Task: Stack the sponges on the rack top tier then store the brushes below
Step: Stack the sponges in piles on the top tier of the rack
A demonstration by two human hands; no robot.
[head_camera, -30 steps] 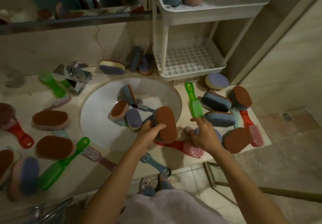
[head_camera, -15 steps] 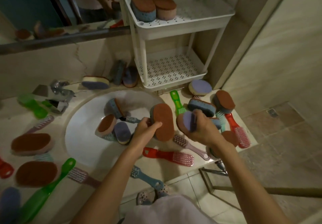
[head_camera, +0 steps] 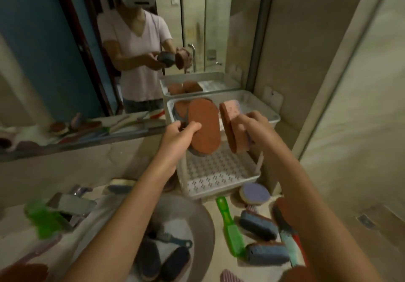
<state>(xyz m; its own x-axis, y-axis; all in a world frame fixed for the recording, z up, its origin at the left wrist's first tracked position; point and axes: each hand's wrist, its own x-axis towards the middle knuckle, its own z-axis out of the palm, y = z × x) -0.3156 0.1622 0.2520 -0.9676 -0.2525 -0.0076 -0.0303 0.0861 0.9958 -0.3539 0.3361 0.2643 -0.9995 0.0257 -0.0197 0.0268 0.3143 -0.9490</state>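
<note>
My left hand (head_camera: 180, 134) grips an oval sponge with a brown scouring face (head_camera: 205, 126), held up in front of the white rack's top tier (head_camera: 267, 111). My right hand (head_camera: 255, 128) holds a second sponge, pink with a brown face (head_camera: 230, 126), on edge just right of the first. A sponge (head_camera: 180, 108) lies in the top tier behind them. The perforated lower tier (head_camera: 219, 172) shows nothing in it. More sponges (head_camera: 258, 224) and a green brush (head_camera: 230, 227) lie on the counter below; several others sit in the sink (head_camera: 203, 222).
A mirror behind the counter reflects a person and the rack. The tap (head_camera: 70, 205) stands left of the sink, with a green brush (head_camera: 41, 218) beside it. A round purple sponge (head_camera: 254, 193) lies by the rack's foot. A tiled wall runs along the right.
Both hands have risen from the counter to the rack's top tier, each carrying its sponge. The view has tilted upward toward the mirror.
</note>
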